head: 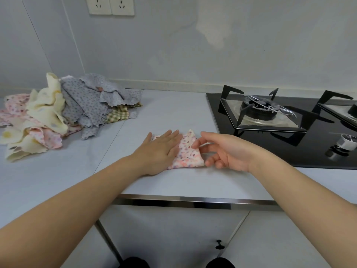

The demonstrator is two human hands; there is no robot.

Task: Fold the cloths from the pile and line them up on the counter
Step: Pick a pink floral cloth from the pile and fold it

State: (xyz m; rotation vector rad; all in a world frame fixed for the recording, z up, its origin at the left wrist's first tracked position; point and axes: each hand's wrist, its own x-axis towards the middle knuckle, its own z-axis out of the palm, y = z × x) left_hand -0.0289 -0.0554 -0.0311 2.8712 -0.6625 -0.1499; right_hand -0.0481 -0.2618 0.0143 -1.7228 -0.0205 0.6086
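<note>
Pink cloth [188, 151], pressed under left fingers [173, 139]

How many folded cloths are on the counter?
1: the pink floral cloth beside the gas hob, left hand flat on it, right hand touching its edge. The pile may hide others.

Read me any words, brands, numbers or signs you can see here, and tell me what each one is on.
No text here can be read.
Wall sockets: no legible marking.
Gas stove: no brand visible on the glass.
Stove knob: any marks are too blurred to read.
Folded cloth and cloth pile: printed patterns only.
</note>
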